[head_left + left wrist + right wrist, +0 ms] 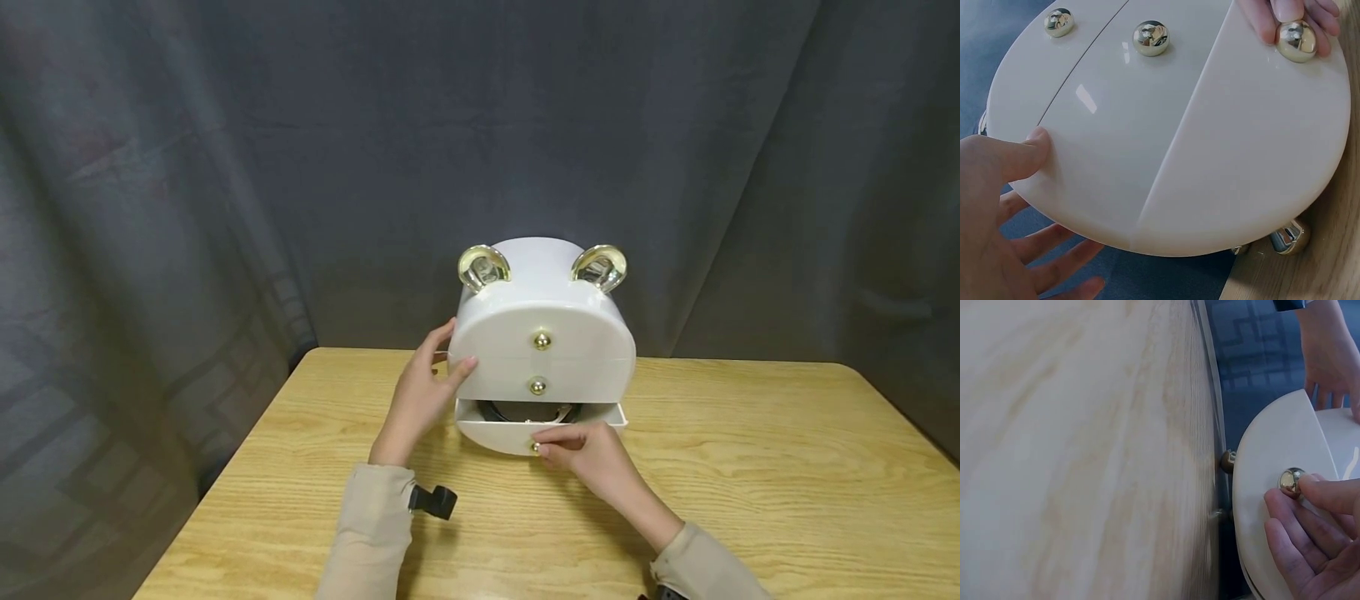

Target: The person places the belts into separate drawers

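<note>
a person sits at a wooden table (750,467) with a round white drawer box (542,333), topped by two shiny gold ears (483,267), standing near the table's far edge in front of a dark curtain (225,167). the box is the landmark here. its flat face carries three drawers stacked one above another, each with a small gold ball knob. the top drawer knob (542,340) and the middle drawer knob (537,386) sit flush with closed fronts. the bottom drawer (498,433) is pulled partway out toward the person, and something dark and curved shows inside it, too hidden to identify. the right hand (588,454) is at the front of the box, low down, its thumb and fingertips pinching the bottom drawer knob (1291,481); the wrist view shows the fingers curled round that knob. the left hand (420,392) is at the box's left side, fingers straight and spread behind the rim, thumb (1032,153) pressed flat against the face, bracing rather than gripping. a small gold foot (1288,237) shows under the box. judging from this, the opening of the bottom drawer is under way but not complete: the drawer is only partly out, the two upper drawers are untouched, and nothing has been lifted out of or put into the box.
</note>
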Tool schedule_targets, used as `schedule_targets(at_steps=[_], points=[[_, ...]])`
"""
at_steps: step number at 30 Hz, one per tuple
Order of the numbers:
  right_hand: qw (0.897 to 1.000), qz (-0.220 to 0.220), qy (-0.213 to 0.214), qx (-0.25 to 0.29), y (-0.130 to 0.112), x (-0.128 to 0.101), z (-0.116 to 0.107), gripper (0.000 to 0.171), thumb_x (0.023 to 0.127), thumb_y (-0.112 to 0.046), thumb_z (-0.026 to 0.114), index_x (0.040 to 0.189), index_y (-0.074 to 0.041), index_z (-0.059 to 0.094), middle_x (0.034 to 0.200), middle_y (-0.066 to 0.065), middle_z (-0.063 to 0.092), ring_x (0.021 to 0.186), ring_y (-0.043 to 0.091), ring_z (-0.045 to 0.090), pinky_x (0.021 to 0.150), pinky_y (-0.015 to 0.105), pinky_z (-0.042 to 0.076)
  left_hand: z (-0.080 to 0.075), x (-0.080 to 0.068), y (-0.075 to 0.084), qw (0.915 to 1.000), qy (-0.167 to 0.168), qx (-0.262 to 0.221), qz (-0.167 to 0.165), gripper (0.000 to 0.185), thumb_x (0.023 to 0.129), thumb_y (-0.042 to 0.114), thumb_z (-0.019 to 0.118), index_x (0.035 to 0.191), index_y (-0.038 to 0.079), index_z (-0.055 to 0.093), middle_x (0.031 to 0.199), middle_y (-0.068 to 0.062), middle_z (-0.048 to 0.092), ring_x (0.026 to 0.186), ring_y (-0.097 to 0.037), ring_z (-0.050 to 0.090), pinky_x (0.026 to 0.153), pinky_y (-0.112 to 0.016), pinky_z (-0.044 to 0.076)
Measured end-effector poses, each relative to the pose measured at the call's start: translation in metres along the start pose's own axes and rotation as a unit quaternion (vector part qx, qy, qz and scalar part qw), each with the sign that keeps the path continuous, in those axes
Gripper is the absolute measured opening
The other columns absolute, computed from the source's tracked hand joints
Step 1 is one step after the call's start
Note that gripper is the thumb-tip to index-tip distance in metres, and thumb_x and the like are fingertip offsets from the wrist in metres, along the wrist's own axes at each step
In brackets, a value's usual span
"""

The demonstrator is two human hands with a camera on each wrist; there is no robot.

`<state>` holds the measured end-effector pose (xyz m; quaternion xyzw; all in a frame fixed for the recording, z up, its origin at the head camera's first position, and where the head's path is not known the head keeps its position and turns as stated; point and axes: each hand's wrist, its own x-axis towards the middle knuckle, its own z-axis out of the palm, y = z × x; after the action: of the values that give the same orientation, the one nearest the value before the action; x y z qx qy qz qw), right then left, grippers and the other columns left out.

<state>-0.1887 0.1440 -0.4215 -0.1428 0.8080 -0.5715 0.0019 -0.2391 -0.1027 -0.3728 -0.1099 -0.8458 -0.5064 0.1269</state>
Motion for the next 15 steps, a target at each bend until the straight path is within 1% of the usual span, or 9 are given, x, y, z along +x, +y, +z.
schedule_targets(at_steps=[10,15], points=[[1.0,0.011,0.022,-0.018,0.0011,0.0066,-0.0009,0.014,0.085,0.003,0.074,0.099,0.003,0.077,0.099,0.018,0.073,0.079,0.029,0.073,0.069,0.025,0.058,0.0016,0.0001,0.0006,1.0,-0.002,-0.006,0.005,0.063,0.095,0.039,0.067,0.151,0.027,0.04,0.145,-0.003,0.05,0.123,-0.031,0.054,0.097,-0.054,0.048],[1.0,0.016,0.026,-0.003,0.0017,0.0103,-0.0009,0.014,0.084,0.005,0.074,0.098,0.005,0.076,0.1,0.02,0.073,0.084,0.032,0.072,0.072,0.027,0.059,0.0019,0.0002,0.002,1.0,-0.001,-0.004,0.005,0.062,0.095,0.039,0.067,0.151,0.028,0.041,0.144,-0.002,0.051,0.123,-0.03,0.054,0.098,-0.054,0.048]])
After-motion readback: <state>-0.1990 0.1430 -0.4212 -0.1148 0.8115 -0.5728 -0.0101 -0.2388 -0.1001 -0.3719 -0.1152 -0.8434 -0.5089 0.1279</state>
